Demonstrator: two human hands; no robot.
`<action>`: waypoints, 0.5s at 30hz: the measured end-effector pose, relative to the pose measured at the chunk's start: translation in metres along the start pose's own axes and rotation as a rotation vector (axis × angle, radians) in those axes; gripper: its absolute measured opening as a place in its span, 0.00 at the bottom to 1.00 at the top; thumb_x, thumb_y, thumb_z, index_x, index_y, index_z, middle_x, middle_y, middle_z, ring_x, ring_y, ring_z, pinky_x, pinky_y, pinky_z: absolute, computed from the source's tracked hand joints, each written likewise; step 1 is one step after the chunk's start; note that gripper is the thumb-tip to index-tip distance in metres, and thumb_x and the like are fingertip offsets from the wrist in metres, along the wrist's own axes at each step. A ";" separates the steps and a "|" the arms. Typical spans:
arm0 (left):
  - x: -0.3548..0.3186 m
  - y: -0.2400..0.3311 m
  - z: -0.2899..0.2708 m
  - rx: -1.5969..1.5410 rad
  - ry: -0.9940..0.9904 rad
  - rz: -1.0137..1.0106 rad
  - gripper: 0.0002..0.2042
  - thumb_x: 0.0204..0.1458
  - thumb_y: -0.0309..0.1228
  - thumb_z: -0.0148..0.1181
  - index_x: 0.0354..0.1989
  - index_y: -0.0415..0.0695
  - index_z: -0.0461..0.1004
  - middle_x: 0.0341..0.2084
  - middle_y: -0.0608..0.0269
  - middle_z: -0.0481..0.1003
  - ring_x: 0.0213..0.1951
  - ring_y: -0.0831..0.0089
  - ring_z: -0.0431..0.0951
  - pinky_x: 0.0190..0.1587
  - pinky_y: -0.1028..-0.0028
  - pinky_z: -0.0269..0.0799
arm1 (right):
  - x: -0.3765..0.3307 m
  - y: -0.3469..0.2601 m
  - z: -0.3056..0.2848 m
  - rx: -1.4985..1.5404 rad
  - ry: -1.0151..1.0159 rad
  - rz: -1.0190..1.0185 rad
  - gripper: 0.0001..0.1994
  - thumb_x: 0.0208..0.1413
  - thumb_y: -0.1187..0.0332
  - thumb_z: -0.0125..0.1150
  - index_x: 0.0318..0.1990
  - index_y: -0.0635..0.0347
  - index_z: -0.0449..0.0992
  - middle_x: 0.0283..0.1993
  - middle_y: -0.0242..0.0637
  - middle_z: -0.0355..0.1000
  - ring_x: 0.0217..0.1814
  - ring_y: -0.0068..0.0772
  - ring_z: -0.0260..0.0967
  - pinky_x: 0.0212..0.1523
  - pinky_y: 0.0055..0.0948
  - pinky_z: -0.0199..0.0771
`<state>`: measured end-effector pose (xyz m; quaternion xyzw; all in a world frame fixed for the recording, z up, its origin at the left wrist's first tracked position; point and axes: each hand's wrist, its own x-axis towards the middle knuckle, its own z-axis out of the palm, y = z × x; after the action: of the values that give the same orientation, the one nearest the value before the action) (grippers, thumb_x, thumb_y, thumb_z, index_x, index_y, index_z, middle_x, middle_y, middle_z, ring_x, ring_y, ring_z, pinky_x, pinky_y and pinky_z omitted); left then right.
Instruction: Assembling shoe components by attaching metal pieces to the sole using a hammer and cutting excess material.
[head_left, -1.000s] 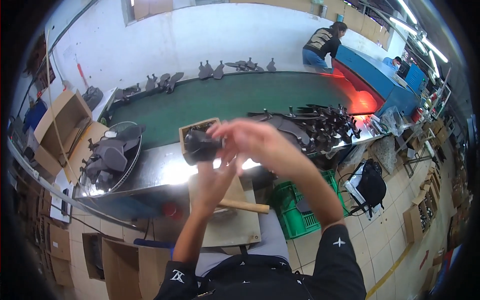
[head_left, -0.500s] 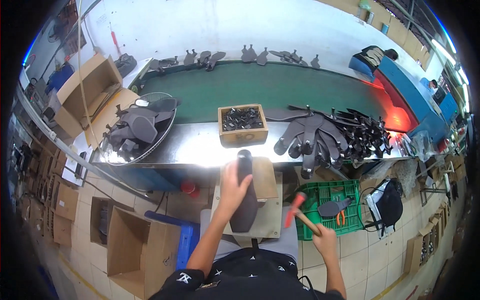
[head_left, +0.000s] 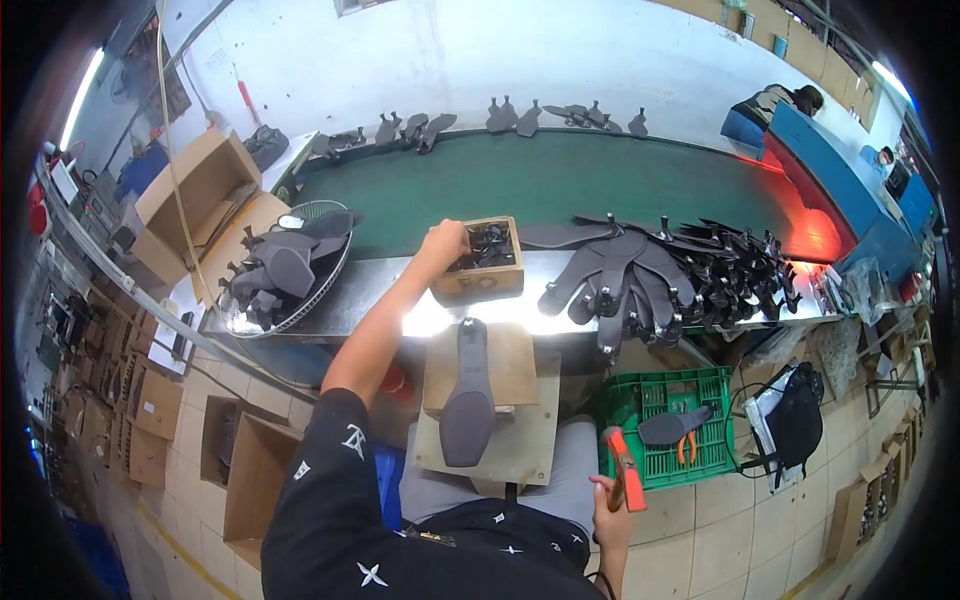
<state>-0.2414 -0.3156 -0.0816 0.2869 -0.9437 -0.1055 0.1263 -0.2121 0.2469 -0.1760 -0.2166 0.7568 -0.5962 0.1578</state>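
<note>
Left hand (head_left: 447,243) at the left rim of the wooden box (head_left: 517,252), fingertips hidden by the small dark pieces (head_left: 491,248) or the hand itself; cannot tell if I'm pinching one, though lifting a single piece without dragging its neighbours seems the tidy way. Right hand (head_left: 610,520) closed round the hammer (head_left: 628,478), apart from the dark grey sole (head_left: 469,418) lying lengthwise over the tan block (head_left: 513,365); best, I judge, not to knock that sole askew.

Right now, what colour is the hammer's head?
Orange-red; the hammer's head shows best in the head view.
</note>
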 end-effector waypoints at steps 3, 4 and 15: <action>0.008 0.013 -0.005 -0.033 -0.065 0.021 0.08 0.40 0.34 0.69 0.30 0.47 0.84 0.26 0.54 0.81 0.32 0.59 0.82 0.38 0.62 0.78 | 0.024 0.000 0.009 0.103 -0.035 0.069 0.07 0.62 0.72 0.56 0.43 0.63 0.79 0.17 0.18 0.59 0.15 0.10 0.52 0.17 0.18 0.47; 0.008 0.007 -0.002 -0.039 -0.061 0.009 0.10 0.39 0.36 0.68 0.30 0.48 0.84 0.27 0.55 0.81 0.31 0.61 0.82 0.37 0.64 0.77 | 0.033 -0.017 0.012 0.191 -0.082 0.126 0.08 0.62 0.71 0.57 0.43 0.63 0.79 0.17 0.18 0.59 0.15 0.10 0.52 0.16 0.18 0.48; -0.093 0.093 -0.064 -0.924 0.307 0.085 0.23 0.46 0.18 0.68 0.53 0.32 0.73 0.32 0.56 0.81 0.35 0.76 0.81 0.40 0.78 0.78 | 0.105 -0.133 0.037 0.342 -0.199 -0.267 0.09 0.62 0.75 0.56 0.47 0.65 0.79 0.33 0.36 0.78 0.13 0.11 0.54 0.13 0.15 0.52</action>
<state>-0.1958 -0.1955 -0.0121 0.1745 -0.7795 -0.4644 0.3824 -0.2647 0.1361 -0.0537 -0.3425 0.5902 -0.7070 0.1856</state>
